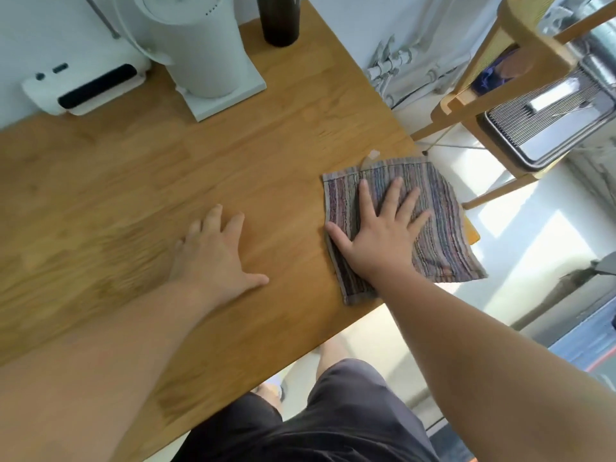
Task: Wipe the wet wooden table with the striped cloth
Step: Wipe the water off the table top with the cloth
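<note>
Purple-grey striped square cloth (445, 228), judged soft and limp, is pressed flat at the right edge of the brown wooden counter (160, 168), partly overhanging, under the spread right hand (380, 238); flat palm pressure is advised.

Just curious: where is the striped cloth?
In the head view, the striped cloth lies at the right edge of the table, under the flat right hand.

Bare forearms, no sleeves; dark grey shorts (350, 411) worn below.
</note>
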